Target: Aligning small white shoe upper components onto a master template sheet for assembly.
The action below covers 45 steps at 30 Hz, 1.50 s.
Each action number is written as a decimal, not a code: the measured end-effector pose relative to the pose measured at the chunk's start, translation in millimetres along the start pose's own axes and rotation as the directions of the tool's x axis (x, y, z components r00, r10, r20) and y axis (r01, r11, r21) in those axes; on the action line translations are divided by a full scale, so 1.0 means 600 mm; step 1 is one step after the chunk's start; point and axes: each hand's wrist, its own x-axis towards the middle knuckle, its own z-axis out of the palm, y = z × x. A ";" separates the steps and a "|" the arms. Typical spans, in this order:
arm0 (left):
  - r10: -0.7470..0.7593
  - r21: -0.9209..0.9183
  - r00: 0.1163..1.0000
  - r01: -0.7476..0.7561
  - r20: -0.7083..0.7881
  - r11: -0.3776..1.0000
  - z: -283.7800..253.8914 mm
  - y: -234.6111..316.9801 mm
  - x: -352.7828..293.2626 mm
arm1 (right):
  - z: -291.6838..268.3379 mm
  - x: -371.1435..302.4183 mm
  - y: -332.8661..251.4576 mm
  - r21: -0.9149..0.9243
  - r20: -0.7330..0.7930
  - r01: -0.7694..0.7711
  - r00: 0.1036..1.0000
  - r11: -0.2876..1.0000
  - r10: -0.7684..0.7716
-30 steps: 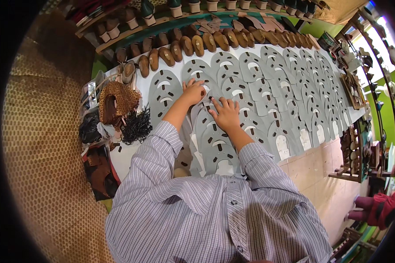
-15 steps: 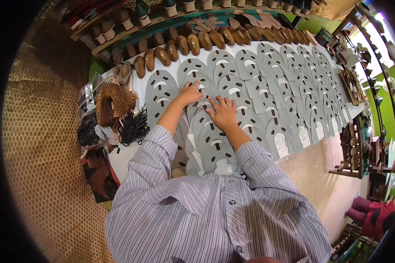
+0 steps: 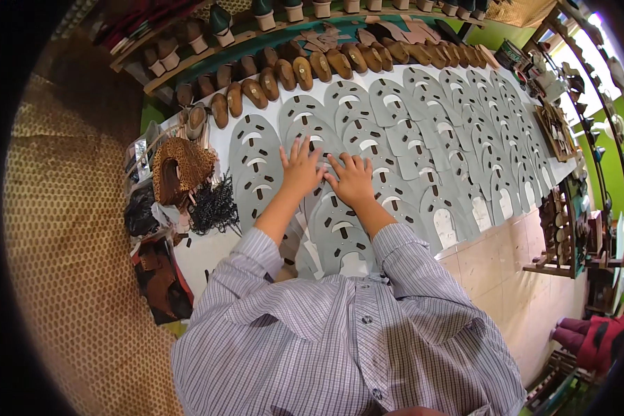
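Overlapping rows of grey U-shaped shoe upper pieces (image 3: 433, 201), marked with small dark brown patches, cover much of the white table (image 3: 211, 260). My left hand (image 3: 302, 168) lies flat with fingers spread on one column of these pieces. Close beside it, my right hand (image 3: 351, 179) rests on the same column, its fingers also apart and stretched forward. Neither hand has anything in it. Parts of the pieces under both palms are hidden.
Brown shoe lasts (image 3: 302, 72) line the table's far edge. At the left are a leopard-print piece (image 3: 180, 166), a black stringy bundle (image 3: 213, 204) and dark bags. Shelves with shoes (image 3: 263, 15) stand behind, and a rack (image 3: 558, 229) at the right. Near it, a person in red (image 3: 600, 343) is partly visible.
My left hand has come back a little toward me and flattened, its fingers now pointing forward and spread. The right hand stays in nearly the same place.
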 end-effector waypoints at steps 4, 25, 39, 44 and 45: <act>-0.120 -0.022 0.993 0.120 0.001 0.993 0.000 0.023 -0.054 | -0.008 0.002 -0.004 0.007 0.103 -0.024 0.994 1.000 0.023; -0.200 -0.087 0.966 0.216 0.163 0.972 -0.005 0.114 -0.214 | -0.018 0.012 -0.013 -0.060 0.102 0.027 0.995 0.998 -0.020; -0.022 -0.179 0.974 0.064 0.227 0.982 -0.030 0.135 -0.268 | -0.109 -0.227 0.006 0.175 0.115 -0.006 0.993 0.985 -0.014; -0.046 -0.146 0.983 0.073 0.180 0.987 -0.025 0.106 -0.263 | -0.122 -0.272 0.002 0.155 0.146 0.007 0.989 0.988 -0.030; -0.037 -0.134 0.991 0.054 0.128 0.990 -0.024 0.101 -0.262 | -0.124 -0.275 -0.001 0.136 0.161 0.024 0.986 0.990 -0.046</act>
